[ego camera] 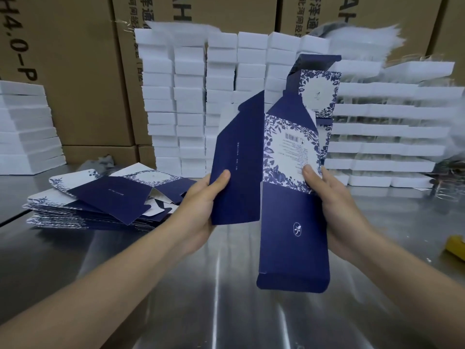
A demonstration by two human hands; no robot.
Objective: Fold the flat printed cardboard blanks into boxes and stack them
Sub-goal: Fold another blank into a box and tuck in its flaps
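Observation:
I hold one navy-and-white floral cardboard blank upright above the steel table, partly folded. My left hand grips its plain navy side panel, thumb on the front. My right hand grips the right edge by the white barcode panel, thumb on the print. A long navy flap with a small white logo hangs down toward the table. Upper flaps stand above the hands. A pile of flat blanks lies on the table to the left.
Stacks of white foam blocks stand behind the blank, with white foam trays at the right and more foam at the far left. Brown shipping cartons line the back. A yellow object lies at the right edge.

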